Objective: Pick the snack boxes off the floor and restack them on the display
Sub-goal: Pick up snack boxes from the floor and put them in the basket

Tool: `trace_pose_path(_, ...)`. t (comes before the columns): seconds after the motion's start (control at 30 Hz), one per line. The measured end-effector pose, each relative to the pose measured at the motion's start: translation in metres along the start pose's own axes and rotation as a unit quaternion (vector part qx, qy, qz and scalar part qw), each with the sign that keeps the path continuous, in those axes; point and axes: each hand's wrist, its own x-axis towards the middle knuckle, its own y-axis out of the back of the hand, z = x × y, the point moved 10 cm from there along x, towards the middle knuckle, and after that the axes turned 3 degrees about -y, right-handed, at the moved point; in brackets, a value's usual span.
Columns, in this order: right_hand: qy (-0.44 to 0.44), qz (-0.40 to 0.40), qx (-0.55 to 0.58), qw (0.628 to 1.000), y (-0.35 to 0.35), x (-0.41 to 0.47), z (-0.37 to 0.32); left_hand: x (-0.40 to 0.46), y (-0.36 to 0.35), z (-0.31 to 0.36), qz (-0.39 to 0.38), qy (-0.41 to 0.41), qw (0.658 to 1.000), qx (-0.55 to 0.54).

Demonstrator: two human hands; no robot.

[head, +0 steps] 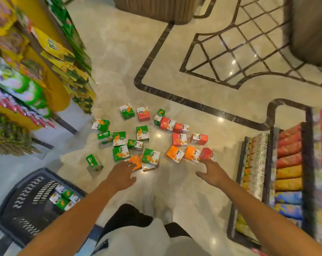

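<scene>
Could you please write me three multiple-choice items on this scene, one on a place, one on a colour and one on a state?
1. Where is the black basket?
A. on the person's left
B. on the person's right
C. on a shelf

2. What colour are the snack boxes in the basket?
A. red
B. green
C. blue

3. How is the left hand?
A. gripping a box
B. open, fingers spread above the floor
C. inside the basket

Answers:
1 A: it stands beside the left forearm.
2 B: green and white faces show inside it.
3 B: it holds nothing, short of the orange box.
</scene>
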Motion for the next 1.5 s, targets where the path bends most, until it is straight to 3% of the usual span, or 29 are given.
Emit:
trace_pose_path(0.33, -0.118, -0.041, 0.042, 0.991, 0.010, 0.085, 0.050, 0.157, 0.026, 0.019, -0.056, -0.082, 0.995, 0.026)
trace_pose_path(0.67, -0.170, -0.063, 0.125, 0.975, 0.038, 0.183, 0.114, 0.326, 0.030, 0.084, -0.113, -0.137, 0.982, 0.064)
trace_pose_path(0.83, -0.184, -0.096, 0.146, 0.967, -0.018, 0.295, 0.178, 0.441, -0.052, 0.105, -0.110, -0.177, 0.974, 0.092)
trace_pose_path(0.97, -0.176, -0.115, 0.149, 0.966, -0.102, 0.402, 0.243, 0.559, -0.158, 0.111, -0.111, -0.218, 0.961, 0.130)
trace_pose_path(1.17, -0.162, -0.165, 0.154, 0.961, -0.233, 0.515, 0.330, 0.701, -0.322, 0.101, -0.163, -0.247, 0.951, 0.086)
trace_pose_path(1.37, -0.144, -0.132, 0.223, 0.955, -0.303, 0.574, 0.359, 0.753, -0.415, 0.100, -0.200, -0.258, 0.940, 0.096)
trace_pose_path(1.5, -0.126, -0.118, 0.255, 0.951, -0.332, 0.584, 0.359, 0.755, -0.451, 0.093, -0.178, -0.259, 0.934, 0.172)
